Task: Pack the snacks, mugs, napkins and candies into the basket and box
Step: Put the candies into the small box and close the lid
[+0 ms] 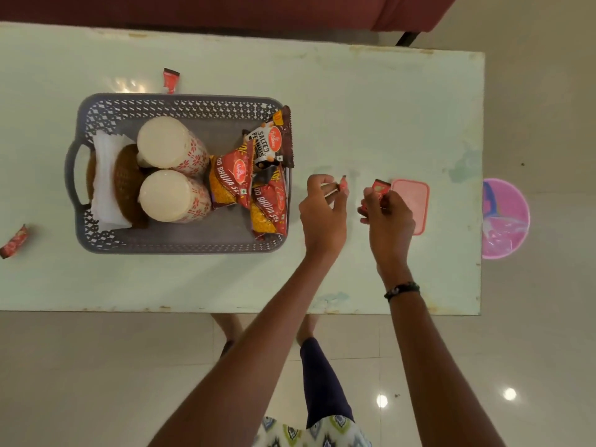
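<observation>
Left hand (pixel 322 204) pinches a candy (pixel 343 185), long axis pointing away; right hand (pixel 388 214) grips candies (pixel 380 188) beside the box (pixel 416 201). Pale table (pixel 354 108), tiled floor (pixel 96 366).

- A pale green table (pixel 371 108) is standing on glossy beige floor tiles (pixel 113 382) reflecting ceiling lights.
- A maroon sofa (pixel 225 11) is sitting beyond.

Single head-worn wide-angle view, directed steeply downward from above the table (pixel 371 108). The near table edge, both forearms and the floor (pixel 96 382) below are included; no 2nd view is provided.
</observation>
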A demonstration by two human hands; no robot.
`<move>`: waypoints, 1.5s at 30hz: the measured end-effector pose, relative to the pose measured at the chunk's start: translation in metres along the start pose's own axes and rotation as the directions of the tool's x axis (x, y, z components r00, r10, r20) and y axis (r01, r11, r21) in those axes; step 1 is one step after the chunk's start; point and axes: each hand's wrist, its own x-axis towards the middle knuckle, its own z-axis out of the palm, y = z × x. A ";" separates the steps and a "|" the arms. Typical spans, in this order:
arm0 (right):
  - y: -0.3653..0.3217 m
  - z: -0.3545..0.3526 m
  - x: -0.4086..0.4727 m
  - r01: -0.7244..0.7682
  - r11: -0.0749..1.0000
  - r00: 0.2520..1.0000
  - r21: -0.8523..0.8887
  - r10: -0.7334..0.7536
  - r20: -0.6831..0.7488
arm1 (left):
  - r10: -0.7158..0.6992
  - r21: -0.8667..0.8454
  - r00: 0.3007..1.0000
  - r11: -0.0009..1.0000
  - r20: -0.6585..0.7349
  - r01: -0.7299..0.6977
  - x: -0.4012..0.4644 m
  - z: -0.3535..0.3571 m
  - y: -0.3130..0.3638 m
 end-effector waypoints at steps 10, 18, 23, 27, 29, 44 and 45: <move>-0.005 -0.005 0.004 0.167 0.966 0.984 -0.196 -0.149 0.101 | -0.067 -0.075 0.997 0.995 0.023 0.069 -0.016 -0.014 -0.013; -0.047 0.008 0.000 0.286 0.930 0.957 -0.232 -0.266 0.114 | 0.057 -0.187 0.998 0.980 -0.037 -0.063 -0.001 -0.053 0.016; -0.112 0.079 0.007 0.506 0.842 0.851 -0.186 -0.453 0.267 | 0.107 -0.221 0.980 0.965 -0.169 -0.144 0.041 -0.115 0.032; -0.155 0.162 0.016 0.617 0.765 0.760 -0.183 -0.519 0.392 | 0.115 -0.189 0.965 0.969 -0.235 -0.162 0.084 -0.175 0.037; -0.169 0.204 0.019 0.643 0.739 0.725 -0.201 -0.501 0.473 | 0.127 -0.160 0.960 0.972 -0.250 -0.171 0.107 -0.204 0.035; -0.182 0.370 0.059 0.383 0.644 0.888 -0.663 -0.059 0.456 | 0.143 -0.118 0.961 0.978 -0.236 -0.175 0.201 -0.327 -0.001; -0.182 0.375 0.057 0.387 0.639 0.884 -0.665 -0.053 0.464 | 0.146 -0.109 0.960 0.978 -0.240 -0.176 0.202 -0.333 -0.003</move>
